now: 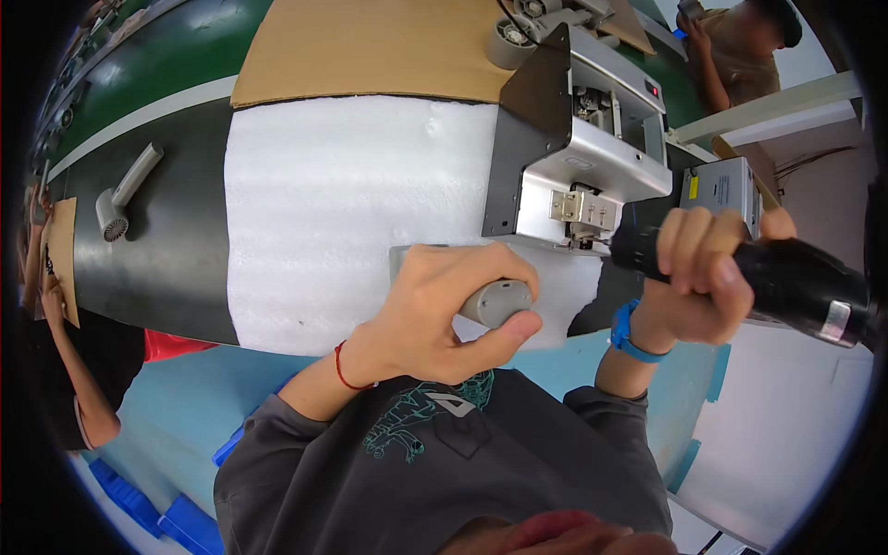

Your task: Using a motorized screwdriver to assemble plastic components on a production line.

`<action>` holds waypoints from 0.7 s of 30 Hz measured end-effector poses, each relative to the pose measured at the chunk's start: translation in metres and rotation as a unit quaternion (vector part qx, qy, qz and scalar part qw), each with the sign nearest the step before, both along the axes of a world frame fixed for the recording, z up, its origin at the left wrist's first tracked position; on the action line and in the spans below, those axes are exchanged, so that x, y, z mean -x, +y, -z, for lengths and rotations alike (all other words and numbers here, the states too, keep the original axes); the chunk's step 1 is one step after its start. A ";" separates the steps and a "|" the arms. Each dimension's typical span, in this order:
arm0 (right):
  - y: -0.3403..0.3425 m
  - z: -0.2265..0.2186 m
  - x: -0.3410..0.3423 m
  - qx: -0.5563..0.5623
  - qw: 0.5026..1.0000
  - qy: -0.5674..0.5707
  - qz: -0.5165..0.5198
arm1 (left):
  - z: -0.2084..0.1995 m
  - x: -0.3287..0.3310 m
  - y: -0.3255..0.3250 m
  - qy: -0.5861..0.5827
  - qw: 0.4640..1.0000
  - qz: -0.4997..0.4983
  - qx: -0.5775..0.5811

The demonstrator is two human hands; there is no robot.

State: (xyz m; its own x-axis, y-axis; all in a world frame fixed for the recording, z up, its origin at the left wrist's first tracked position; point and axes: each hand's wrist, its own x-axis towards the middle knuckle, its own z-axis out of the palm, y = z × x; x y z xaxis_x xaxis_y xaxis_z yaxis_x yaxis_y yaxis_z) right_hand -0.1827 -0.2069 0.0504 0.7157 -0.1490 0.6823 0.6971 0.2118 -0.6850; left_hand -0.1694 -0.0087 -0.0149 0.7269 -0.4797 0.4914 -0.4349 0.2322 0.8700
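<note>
2 hands work over a white foam sheet point(342, 213): left hand point(453, 310) clasps a grey cylinder point(498, 302); right hand point(708, 273) grips a black screwdriver point(795, 282), long axis pointing left at the metal fixture point(578, 162).

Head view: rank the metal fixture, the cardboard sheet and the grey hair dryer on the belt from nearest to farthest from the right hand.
1. Metal fixture: just left of the right hand, at the screwdriver tip.
2. Cardboard sheet: farther up and left.
3. Hair dryer: far left on the belt.

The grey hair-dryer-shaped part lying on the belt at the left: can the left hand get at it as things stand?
Probably not right away: the left hand is shut on a grey cylinder. The path over the white foam sheet to that part looks open.
</note>
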 end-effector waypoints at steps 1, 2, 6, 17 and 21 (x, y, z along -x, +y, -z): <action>0.001 0.005 -0.001 0.019 1.000 0.003 0.018 | 0.002 -0.001 -0.002 -0.020 1.000 -0.008 0.007; 0.002 0.011 -0.003 0.019 1.000 0.004 0.019 | 0.004 -0.002 -0.003 -0.040 0.999 -0.016 0.015; 0.003 0.019 -0.005 0.025 0.997 0.063 0.037 | 0.002 -0.002 -0.004 -0.053 0.998 -0.017 -0.002; 0.012 -0.038 0.007 -0.125 0.976 -0.027 -0.174 | 0.001 -0.001 -0.004 -0.026 0.999 -0.010 -0.045; 0.033 -0.053 0.005 -0.138 0.976 -0.007 -0.166 | 0.003 -0.001 -0.006 -0.030 0.998 0.001 -0.049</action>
